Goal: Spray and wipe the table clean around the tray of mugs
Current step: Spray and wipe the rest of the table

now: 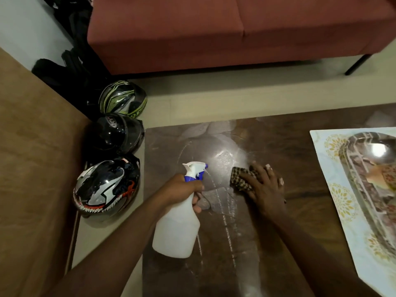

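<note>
My left hand (184, 189) grips a white spray bottle (177, 228) with a blue and white trigger head, held above the left part of the dark brown table (289, 146). My right hand (264, 187) lies flat on a brown checked cloth (240, 179), pressing it onto the table top just right of the nozzle. Wet arcs and spray droplets shine on the surface around the cloth. At the right edge of the view, a shiny metal tray (364, 159) rests on a pale floral mat (334, 189); no mugs show in view.
Three motorcycle helmets (111, 183) sit on the floor left of the table. A red sofa (214, 33) stands beyond the table across a strip of pale floor. A brown surface (32, 168) fills the left side.
</note>
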The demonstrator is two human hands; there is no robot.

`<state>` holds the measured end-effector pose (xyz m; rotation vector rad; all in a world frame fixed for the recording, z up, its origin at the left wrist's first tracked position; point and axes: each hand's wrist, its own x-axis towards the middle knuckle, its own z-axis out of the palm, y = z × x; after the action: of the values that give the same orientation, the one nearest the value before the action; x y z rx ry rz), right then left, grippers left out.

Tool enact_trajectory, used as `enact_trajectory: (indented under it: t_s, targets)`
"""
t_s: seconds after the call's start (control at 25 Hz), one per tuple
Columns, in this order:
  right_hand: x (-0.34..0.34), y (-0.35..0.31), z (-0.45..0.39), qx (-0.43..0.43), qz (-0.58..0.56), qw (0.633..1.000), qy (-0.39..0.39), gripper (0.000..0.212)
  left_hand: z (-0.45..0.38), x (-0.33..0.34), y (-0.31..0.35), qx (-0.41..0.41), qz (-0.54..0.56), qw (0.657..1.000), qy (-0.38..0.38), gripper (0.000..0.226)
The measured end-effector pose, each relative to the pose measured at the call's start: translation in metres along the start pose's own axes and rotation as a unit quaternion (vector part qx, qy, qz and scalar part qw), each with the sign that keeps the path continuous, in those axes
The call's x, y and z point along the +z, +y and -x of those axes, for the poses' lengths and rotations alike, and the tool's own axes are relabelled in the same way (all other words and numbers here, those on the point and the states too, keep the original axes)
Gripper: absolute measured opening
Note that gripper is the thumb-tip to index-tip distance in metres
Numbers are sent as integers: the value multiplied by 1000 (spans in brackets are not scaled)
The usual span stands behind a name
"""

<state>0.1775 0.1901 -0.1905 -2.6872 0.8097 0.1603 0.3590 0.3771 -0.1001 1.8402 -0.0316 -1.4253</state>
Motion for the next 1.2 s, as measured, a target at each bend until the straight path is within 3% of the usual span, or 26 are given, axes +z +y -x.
enact_trajectory:
  t_s: [0.12, 0.2, 0.28, 0.36, 0.44, 0.48, 0.56, 0.64, 0.72, 0.84, 0.92, 1.04, 1.08, 1.2]
  targets:
    - [7, -26, -29, 103, -2, 990, 93, 50, -4, -23, -1, 17, -15, 1000, -18, 31]
    - [11, -68, -63, 135, -11, 986, 98, 51, -9, -42, -3, 25, -36, 998, -33, 31]
    - [26, -109, -62, 0, 11, 994, 112, 52, -17, -57, -7, 33, -39, 998, -33, 31]
    - [50, -116, -10, -180, 50, 980, 65, 52, -17, -68, -10, 26, -29, 999, -32, 29]
    - [45, -71, 28, -239, 125, 962, 38, 56, -15, -77, -12, 24, -19, 999, -44, 31]
    - [39, -44, 21, -207, 135, 966, 69, 56, -17, -82, -12, 26, -17, 998, -49, 32]
    - [19, -19, -27, -14, 94, 990, 101, 56, -27, -87, -9, 39, -26, 998, -48, 34]
    - [9, -54, -96, 106, 33, 986, 121, 64, -43, -88, -4, 51, -32, 998, -34, 35]
    - [24, -120, -118, 53, 31, 992, 111, 63, -52, -88, -1, 66, -27, 997, -17, 34]
    - [46, -122, -86, -166, 82, 980, 70, 47, -50, -90, 7, 65, -20, 997, -20, 34]
    - [31, -77, -91, -154, 87, 980, 92, 49, -42, -96, 12, 61, -13, 998, -31, 34]
    - [8, -68, -157, 67, 47, 987, 138, 46, -44, -105, 18, 66, -12, 997, -39, 36]
    - [10, -86, -172, 87, 43, 986, 136, 47, -47, -107, 16, 61, -11, 997, -37, 37]
    - [22, -111, -138, -102, 63, 990, 76, 51, -47, -102, 6, 44, -25, 998, -41, 40]
